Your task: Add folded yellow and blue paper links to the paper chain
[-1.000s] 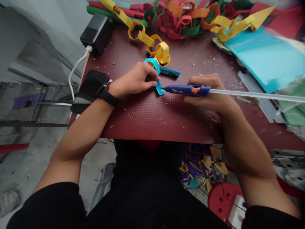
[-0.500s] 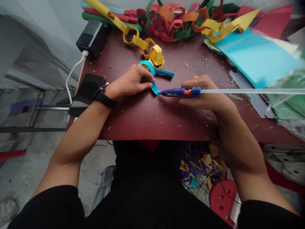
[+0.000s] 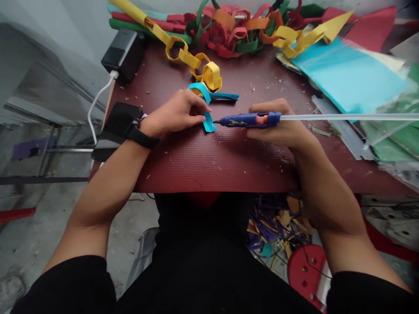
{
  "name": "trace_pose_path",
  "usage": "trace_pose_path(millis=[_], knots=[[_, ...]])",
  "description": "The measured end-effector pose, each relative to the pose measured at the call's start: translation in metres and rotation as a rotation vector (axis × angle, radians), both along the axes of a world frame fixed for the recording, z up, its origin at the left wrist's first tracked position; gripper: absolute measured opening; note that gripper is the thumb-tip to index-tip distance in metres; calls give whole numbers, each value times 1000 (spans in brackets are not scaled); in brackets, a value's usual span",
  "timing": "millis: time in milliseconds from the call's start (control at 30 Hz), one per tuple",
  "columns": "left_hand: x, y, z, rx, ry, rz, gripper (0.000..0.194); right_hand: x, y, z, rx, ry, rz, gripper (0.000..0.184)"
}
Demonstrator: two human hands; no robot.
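Observation:
Between the thumb and fingers of my left hand (image 3: 183, 111) is a blue paper strip (image 3: 210, 124), its near end flat toward me. The strip curves up through the last link of a yellow paper chain (image 3: 212, 75). My right hand (image 3: 278, 117) is closed around a dark blue glue gun (image 3: 250, 120) with an orange part in its side and a long clear glue stick (image 3: 327, 117) out of its back. The gun's nozzle is at the right edge of the strip's end; whether it touches is too fine to tell. Another blue strip end (image 3: 224, 97) points right behind.
Red, orange and green paper chains (image 3: 242, 30) lie along the back. At the left are a black power adapter (image 3: 122, 54) with a white cable and a dark phone (image 3: 122, 120). Blue paper sheets (image 3: 347, 72) and plastic wrapping fill the right side. Paper scraps (image 3: 281, 226) lie below the table.
The glue gun's nozzle has shifted slightly up, off the tip of the blue strip to its right edge. The strip's end now lies turned broader side up. My left hand keeps its hold.

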State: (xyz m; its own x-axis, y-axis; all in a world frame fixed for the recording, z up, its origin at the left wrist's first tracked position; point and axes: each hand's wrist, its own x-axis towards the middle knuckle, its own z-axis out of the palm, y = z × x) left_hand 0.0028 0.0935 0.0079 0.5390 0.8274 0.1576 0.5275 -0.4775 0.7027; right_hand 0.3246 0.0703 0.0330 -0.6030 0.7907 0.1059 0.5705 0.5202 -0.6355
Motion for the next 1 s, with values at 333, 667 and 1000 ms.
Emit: trace_pose_path(millis=[333, 667, 1000], knots=[[0, 0, 2, -1, 15, -3, 27, -9, 2, -8, -34, 66, 50, 48], [0, 0, 0, 3, -9, -11, 30, -10, 0, -10, -54, 27, 119, 43], [-1, 2, 0, -6, 5, 0, 27, -4, -1, -7, -34, 45, 27, 51]])
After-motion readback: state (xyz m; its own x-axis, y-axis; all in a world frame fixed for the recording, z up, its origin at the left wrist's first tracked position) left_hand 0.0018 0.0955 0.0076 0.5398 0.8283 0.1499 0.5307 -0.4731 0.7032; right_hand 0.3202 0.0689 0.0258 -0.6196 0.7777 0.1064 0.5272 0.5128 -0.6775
